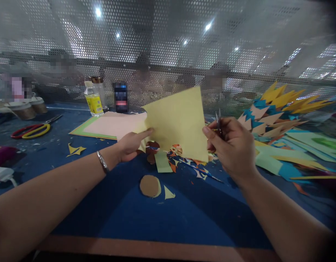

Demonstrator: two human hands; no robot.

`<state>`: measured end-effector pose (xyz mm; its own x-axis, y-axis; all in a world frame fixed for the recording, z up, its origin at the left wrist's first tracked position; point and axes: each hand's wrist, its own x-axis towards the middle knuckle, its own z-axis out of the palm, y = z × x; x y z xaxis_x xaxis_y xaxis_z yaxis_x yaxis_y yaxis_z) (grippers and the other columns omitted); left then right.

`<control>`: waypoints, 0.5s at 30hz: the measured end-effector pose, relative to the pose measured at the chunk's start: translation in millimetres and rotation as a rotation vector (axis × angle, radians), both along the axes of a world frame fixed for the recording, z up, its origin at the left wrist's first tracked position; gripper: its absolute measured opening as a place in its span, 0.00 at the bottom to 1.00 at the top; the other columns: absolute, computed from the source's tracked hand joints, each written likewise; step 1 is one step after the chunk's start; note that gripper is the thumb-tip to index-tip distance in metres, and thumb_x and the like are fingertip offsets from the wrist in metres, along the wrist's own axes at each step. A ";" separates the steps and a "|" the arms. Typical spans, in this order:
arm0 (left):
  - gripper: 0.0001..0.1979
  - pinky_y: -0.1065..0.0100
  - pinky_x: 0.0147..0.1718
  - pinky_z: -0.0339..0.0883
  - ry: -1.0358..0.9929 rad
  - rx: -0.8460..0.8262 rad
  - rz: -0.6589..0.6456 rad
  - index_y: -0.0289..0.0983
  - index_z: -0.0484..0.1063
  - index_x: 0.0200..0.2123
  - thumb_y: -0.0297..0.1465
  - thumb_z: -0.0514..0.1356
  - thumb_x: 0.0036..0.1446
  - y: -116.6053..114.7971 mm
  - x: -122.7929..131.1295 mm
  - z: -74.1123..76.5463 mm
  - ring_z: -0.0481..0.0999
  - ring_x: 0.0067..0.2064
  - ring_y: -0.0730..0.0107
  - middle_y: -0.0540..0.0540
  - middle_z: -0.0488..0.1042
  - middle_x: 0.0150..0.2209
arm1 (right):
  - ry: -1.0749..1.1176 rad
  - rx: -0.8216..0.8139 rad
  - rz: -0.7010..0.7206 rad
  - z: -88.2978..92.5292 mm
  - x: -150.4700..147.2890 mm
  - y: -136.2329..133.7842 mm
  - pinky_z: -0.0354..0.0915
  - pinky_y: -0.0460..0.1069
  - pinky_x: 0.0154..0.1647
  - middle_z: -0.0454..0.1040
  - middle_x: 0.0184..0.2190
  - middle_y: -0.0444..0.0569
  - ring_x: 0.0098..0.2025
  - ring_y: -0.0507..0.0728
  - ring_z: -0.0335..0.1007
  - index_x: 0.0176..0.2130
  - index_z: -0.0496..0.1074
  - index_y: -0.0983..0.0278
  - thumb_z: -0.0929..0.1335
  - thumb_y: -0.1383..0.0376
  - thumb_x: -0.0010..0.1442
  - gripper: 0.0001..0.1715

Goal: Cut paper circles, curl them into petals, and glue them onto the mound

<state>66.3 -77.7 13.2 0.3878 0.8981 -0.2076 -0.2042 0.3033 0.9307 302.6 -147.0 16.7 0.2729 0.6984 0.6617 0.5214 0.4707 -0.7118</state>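
Note:
My left hand (131, 145) pinches the lower left edge of a pale yellow paper sheet (177, 122) and holds it up above the blue table (146, 214). A silver bracelet sits on that wrist. My right hand (230, 149) is closed round small scissors (218, 123), whose metal blades stick up at the sheet's right edge. Under the sheet lie coloured paper scraps (184, 160), a green strip (162, 162) and a brown paper circle (150, 186).
Pink and green sheets (110, 125) lie behind the left hand. A yellow glue bottle (93, 100), a jar and a dark bottle (121, 96) stand at the back. Red-and-yellow scissors (34, 130) lie far left. Spiky paper cut-outs (282, 112) pile up right. A mesh screen (168, 54) stands behind, with people beyond it.

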 end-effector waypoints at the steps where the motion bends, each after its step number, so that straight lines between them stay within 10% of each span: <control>1: 0.12 0.59 0.33 0.71 -0.064 0.014 0.002 0.31 0.74 0.42 0.32 0.61 0.57 1.9 -0.9 1.8 0.78 0.33 0.59 0.37 0.79 0.35 | -0.044 0.011 -0.034 -0.3 -2.1 -1.3 0.59 0.45 0.17 0.64 0.20 0.38 0.17 0.48 0.60 0.33 0.66 0.61 0.71 0.60 0.56 0.10; 15: 0.17 0.56 0.38 0.71 -0.223 0.009 0.007 0.38 0.70 0.48 0.36 0.63 0.55 18.6 -16.8 2.1 0.77 0.38 0.57 0.41 0.76 0.38 | -0.773 -0.406 0.374 -29.8 -72.9 3.7 0.63 0.49 0.33 0.75 0.37 0.50 0.34 0.56 0.70 0.45 0.71 0.63 0.67 0.58 0.58 0.16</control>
<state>49.5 -59.1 15.3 0.4174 0.9022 -0.1089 -0.4077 0.2930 0.8648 229.8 -143.3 -13.1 -0.4268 0.8682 0.2531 0.7824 0.4949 -0.3782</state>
